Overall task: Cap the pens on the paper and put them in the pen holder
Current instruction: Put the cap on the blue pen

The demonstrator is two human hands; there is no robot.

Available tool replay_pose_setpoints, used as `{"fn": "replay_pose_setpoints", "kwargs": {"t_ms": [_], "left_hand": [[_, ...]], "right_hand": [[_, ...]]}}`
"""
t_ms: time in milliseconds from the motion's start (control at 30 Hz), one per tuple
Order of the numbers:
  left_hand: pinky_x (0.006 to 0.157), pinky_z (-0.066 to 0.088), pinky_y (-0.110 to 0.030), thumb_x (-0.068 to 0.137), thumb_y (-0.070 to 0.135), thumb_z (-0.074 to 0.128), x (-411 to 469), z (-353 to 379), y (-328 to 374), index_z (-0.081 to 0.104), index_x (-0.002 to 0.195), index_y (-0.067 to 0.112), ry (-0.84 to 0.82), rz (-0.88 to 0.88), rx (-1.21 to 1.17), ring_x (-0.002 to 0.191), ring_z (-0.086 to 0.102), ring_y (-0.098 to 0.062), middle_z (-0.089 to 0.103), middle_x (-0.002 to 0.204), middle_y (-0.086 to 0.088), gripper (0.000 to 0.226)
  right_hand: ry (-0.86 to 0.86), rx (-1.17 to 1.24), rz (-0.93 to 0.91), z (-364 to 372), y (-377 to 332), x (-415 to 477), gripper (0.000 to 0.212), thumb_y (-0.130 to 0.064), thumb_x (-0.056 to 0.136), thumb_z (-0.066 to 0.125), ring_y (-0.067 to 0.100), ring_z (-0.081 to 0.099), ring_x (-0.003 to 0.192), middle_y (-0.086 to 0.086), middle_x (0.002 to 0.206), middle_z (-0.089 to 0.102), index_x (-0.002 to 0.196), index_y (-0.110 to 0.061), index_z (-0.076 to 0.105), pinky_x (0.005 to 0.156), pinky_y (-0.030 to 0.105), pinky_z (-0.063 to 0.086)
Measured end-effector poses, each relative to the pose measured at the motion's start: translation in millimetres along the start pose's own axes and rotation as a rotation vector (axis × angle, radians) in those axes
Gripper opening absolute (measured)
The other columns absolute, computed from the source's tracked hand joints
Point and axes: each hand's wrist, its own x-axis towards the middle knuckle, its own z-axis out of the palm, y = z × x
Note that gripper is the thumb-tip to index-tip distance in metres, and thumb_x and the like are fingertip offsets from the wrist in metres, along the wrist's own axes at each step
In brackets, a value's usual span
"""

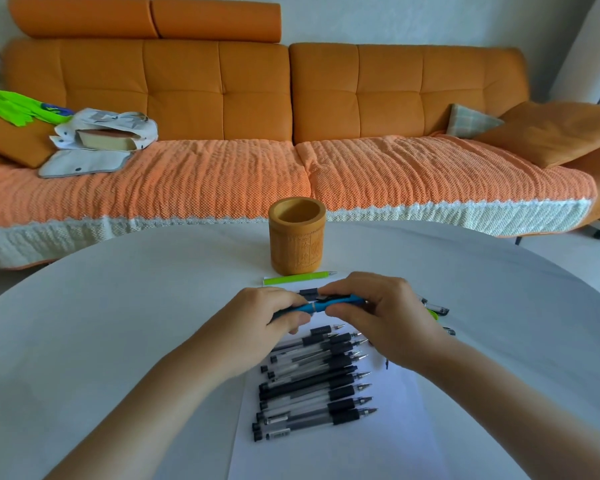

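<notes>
A blue pen (321, 305) is held level above the white paper (378, 441). My left hand (267, 317) grips its left end and my right hand (378, 313) pinches its right part, where the blue cap sits. Several uncapped black pens (312, 386) lie in a row on the paper below my hands, tips to the right. A green pen (297, 278) lies just in front of the wooden pen holder (297, 237), which stands empty. Some caps (439, 310) peek out from behind my right hand.
The round white table (118, 323) carries everything. Behind it stands an orange sofa (291, 98) with a bag and a book (104, 138) on its left seat and cushions (548, 133) at the right.
</notes>
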Motion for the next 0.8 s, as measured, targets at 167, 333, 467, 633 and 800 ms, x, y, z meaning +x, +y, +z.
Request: {"fn": "replay_pose_setpoints", "kwargs": {"t_ms": [167,333,467,633,800], "left_hand": [[0.058,0.038,-0.019,0.093,0.024,0.061,1.5,-3.5,-1.2,0.071,0.093,0.03,0.068,0.077,0.037,0.071,0.053,-0.006,0.055,0.075,0.011,0.012],[0.059,0.042,-0.032,0.094,0.025,0.058,0.0,-0.5,0.0,0.069,0.097,0.025,0.158,0.187,0.143,0.071,0.05,-0.008,0.05,0.076,0.013,0.011],[0.07,0.043,-0.025,0.097,0.019,0.051,6.2,0.0,-0.4,0.065,0.116,0.024,0.149,0.168,0.129,0.083,0.052,-0.007,0.056,0.093,0.008,0.023],[0.068,0.048,-0.043,0.09,0.012,0.063,10.3,2.3,-15.0,0.071,0.106,0.02,0.202,0.237,0.26,0.082,0.054,-0.016,0.061,0.086,0.005,0.02],[0.079,0.05,-0.035,0.088,0.025,0.067,14.4,15.7,-28.9,0.062,0.122,0.035,0.145,0.167,0.205,0.095,0.056,-0.01,0.065,0.1,0.011,0.036]], "right_hand": [[0.031,0.152,0.129,4.8,-1.1,1.4,0.02,-0.016,0.089,0.069,0.003,0.049,0.046,-0.024,0.062,0.063,0.106,-0.025,0.074,0.047,0.01,0.035],[-0.033,0.339,0.271,3.0,-4.8,8.6,0.013,-0.018,0.092,0.065,0.009,0.044,0.047,-0.006,0.062,0.061,0.099,-0.025,0.072,0.047,0.021,0.04],[-0.002,0.218,0.213,-1.8,-2.5,10.7,0.014,-0.019,0.091,0.066,0.008,0.046,0.049,-0.01,0.063,0.062,0.099,-0.03,0.07,0.047,0.02,0.041],[-0.021,0.128,0.202,8.6,4.8,14.1,0.009,-0.02,0.088,0.07,0.004,0.042,0.046,-0.005,0.064,0.065,0.09,-0.028,0.073,0.047,0.016,0.035],[-0.113,-0.022,0.257,11.1,16.7,20.7,0.013,-0.026,0.088,0.07,0.001,0.055,0.061,-0.014,0.082,0.065,0.098,-0.034,0.072,0.055,0.014,0.045]]}}
